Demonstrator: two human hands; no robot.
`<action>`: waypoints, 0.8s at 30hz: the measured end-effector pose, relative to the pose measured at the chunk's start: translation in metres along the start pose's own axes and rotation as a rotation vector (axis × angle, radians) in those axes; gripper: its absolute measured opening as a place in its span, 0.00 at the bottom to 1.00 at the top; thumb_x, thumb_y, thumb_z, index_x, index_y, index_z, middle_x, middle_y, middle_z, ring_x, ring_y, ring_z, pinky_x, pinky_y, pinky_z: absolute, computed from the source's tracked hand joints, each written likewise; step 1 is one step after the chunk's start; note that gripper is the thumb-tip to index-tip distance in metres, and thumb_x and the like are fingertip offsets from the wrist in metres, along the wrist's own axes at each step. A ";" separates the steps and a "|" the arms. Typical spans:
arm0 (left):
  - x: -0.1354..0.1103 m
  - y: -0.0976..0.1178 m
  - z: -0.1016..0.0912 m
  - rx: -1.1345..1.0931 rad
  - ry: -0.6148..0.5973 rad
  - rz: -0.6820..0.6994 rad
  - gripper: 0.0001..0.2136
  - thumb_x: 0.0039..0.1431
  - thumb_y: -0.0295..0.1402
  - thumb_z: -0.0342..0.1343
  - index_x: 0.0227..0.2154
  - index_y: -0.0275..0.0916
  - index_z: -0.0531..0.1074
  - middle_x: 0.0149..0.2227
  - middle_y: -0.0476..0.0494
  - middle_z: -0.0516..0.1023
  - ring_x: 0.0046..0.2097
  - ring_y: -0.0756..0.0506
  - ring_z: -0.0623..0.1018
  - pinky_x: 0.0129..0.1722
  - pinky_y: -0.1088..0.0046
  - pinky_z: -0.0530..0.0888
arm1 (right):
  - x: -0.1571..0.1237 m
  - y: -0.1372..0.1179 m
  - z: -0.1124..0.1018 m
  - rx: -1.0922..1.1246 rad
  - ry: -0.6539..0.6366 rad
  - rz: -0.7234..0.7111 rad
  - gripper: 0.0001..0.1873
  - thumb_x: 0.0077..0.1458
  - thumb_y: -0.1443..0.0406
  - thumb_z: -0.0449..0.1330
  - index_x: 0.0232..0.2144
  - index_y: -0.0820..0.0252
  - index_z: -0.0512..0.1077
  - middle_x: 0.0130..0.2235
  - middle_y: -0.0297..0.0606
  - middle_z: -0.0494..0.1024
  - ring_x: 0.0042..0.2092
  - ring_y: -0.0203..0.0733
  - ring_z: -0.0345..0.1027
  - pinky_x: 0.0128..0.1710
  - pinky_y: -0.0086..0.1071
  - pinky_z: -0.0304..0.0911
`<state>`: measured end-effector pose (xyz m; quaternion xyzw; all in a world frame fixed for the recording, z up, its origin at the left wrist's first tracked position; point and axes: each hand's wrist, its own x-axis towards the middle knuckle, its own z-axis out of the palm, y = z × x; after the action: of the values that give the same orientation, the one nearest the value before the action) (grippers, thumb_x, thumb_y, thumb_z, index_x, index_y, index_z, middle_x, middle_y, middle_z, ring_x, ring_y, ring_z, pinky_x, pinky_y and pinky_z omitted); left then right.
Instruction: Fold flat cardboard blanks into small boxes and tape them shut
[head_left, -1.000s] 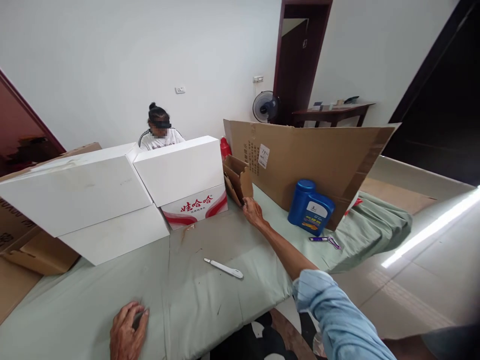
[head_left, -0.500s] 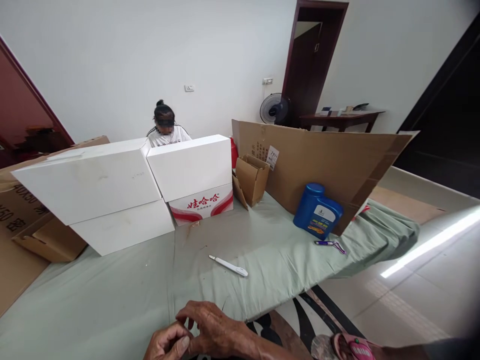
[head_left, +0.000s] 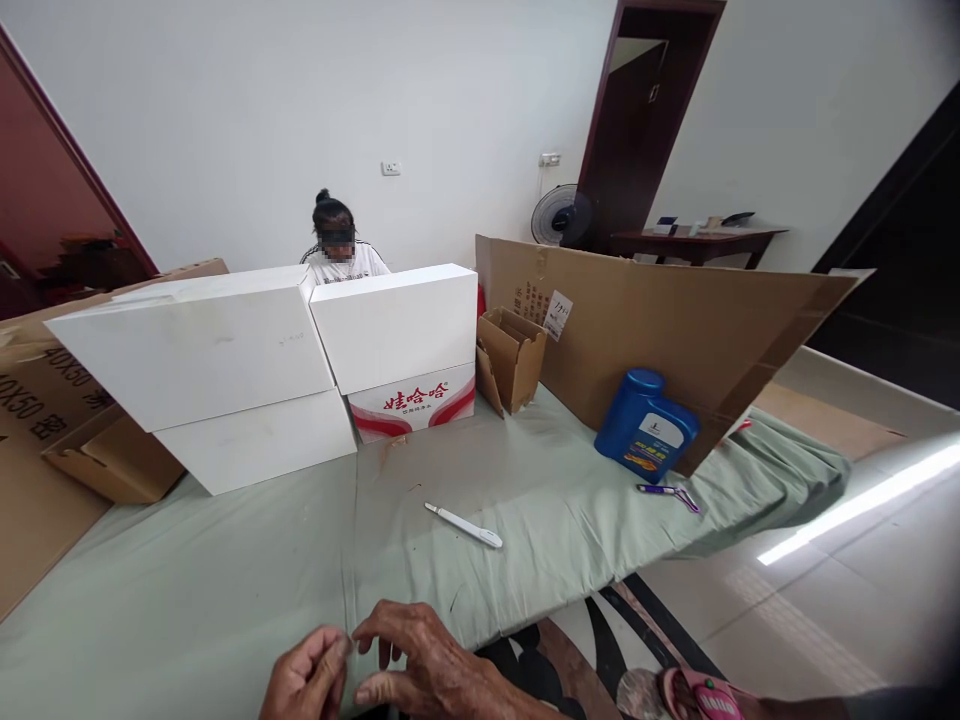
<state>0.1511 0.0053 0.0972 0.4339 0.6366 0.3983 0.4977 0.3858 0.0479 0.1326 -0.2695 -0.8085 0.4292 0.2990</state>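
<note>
Both my hands are low at the near edge of the table, on the pale green cloth [head_left: 225, 590]. My left hand [head_left: 307, 678] is curled with thumb and fingers pinched together. My right hand [head_left: 427, 662] is right beside it, fingers bent, its index fingertip meeting the left hand's fingertips. They close on something too small to make out, at a crease in the cloth. A white pen-shaped tool [head_left: 463, 525] lies on the cloth a little beyond my right hand.
Two white boxes [head_left: 202, 350] [head_left: 394, 325] stand across the table, with a person [head_left: 341, 250] behind them. To the right are a small open cardboard box [head_left: 514, 357], a big cardboard sheet [head_left: 675, 320], a blue bottle [head_left: 646, 424] and a small purple item [head_left: 667, 491]. Flat cardboard [head_left: 45, 430] lies at left.
A second ago my right arm reached far out to the small cardboard box. It has drawn back to the near edge, where both hands now meet; the view has shifted slightly.
</note>
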 end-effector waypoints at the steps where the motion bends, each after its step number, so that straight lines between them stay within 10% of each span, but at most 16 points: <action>1: 0.001 0.007 -0.005 0.009 0.060 0.033 0.24 0.45 0.71 0.65 0.21 0.57 0.80 0.18 0.48 0.66 0.22 0.40 0.67 0.25 0.58 0.70 | 0.001 0.000 0.000 0.008 0.033 -0.021 0.23 0.70 0.45 0.65 0.58 0.50 0.78 0.49 0.39 0.82 0.49 0.42 0.75 0.54 0.33 0.68; 7: -0.003 0.059 -0.025 0.001 0.353 0.260 0.19 0.50 0.66 0.65 0.31 0.59 0.86 0.20 0.46 0.73 0.26 0.35 0.76 0.31 0.53 0.79 | -0.001 0.008 0.009 -0.007 0.233 -0.065 0.18 0.78 0.52 0.54 0.52 0.55 0.78 0.43 0.40 0.81 0.42 0.39 0.74 0.47 0.33 0.69; 17: 0.003 0.136 -0.034 -0.173 0.360 0.565 0.29 0.74 0.55 0.55 0.20 0.43 0.61 0.21 0.51 0.62 0.24 0.48 0.66 0.22 0.70 0.67 | 0.001 0.046 0.021 -0.031 0.352 -0.096 0.17 0.78 0.58 0.53 0.44 0.58 0.79 0.34 0.35 0.76 0.35 0.36 0.67 0.38 0.31 0.62; 24: -0.017 0.201 -0.032 -0.090 0.747 0.932 0.13 0.70 0.41 0.62 0.32 0.43 0.70 0.22 0.54 0.70 0.23 0.47 0.70 0.21 0.67 0.72 | -0.004 0.068 0.023 -0.051 0.352 -0.040 0.23 0.80 0.54 0.49 0.40 0.59 0.78 0.32 0.33 0.73 0.32 0.36 0.63 0.35 0.31 0.58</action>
<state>0.1539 0.0481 0.2970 0.4767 0.4936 0.7268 0.0310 0.3842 0.0660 0.0630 -0.3320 -0.7593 0.3489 0.4376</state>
